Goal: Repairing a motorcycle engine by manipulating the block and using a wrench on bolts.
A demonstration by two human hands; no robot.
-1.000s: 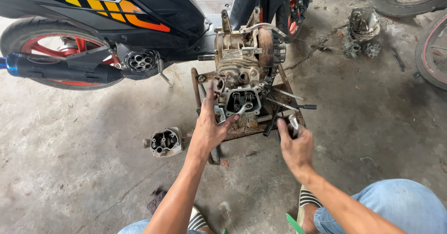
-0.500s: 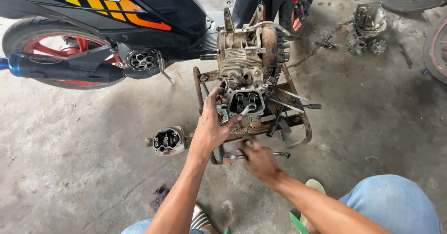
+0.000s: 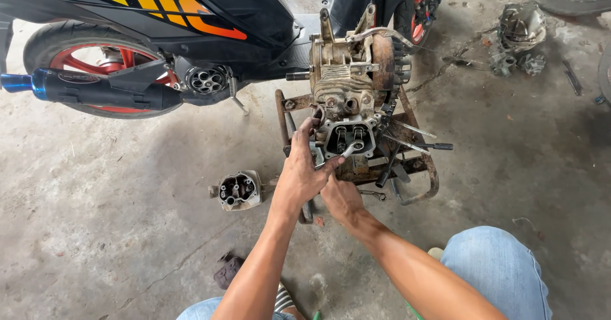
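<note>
The head camera looked down on a bare concrete floor [image 3: 114, 231] where a grimy engine [image 3: 347, 84] sat on a rusty metal stand [image 3: 423, 180] beside a black scooter [image 3: 191, 14] with orange and yellow graphics. The left hand [image 3: 302, 177] rested against the front of the engine's open cylinder head [image 3: 347, 139], its fingers curled loosely around the left edge of the casting, thumb stretched toward the lower rim; it gripped the head rather than any tool. The right hand [image 3: 340, 196] lay just below and partly behind the left one, near the bottom of the stand. Whether it was closed on anything could not be told, because the left hand and wrist covered its fingers. Inside the open head the valve gear showed as pale metal parts within a dark rectangular frame. Several long tools [image 3: 414, 143] lay across the stand to the right of the head, their handles pointing outward. On the floor to the left, near the left forearm, lay a separate small engine part [image 3: 238, 189] with round openings. The scooter's dark exhaust pipe [image 3: 83, 88] with a blue tip ran along the red rear wheel [image 3: 63, 56]. More engine parts [image 3: 519, 37] lay far off at the upper right. A blue denim knee [image 3: 496, 269] filled the lower right corner.
</note>
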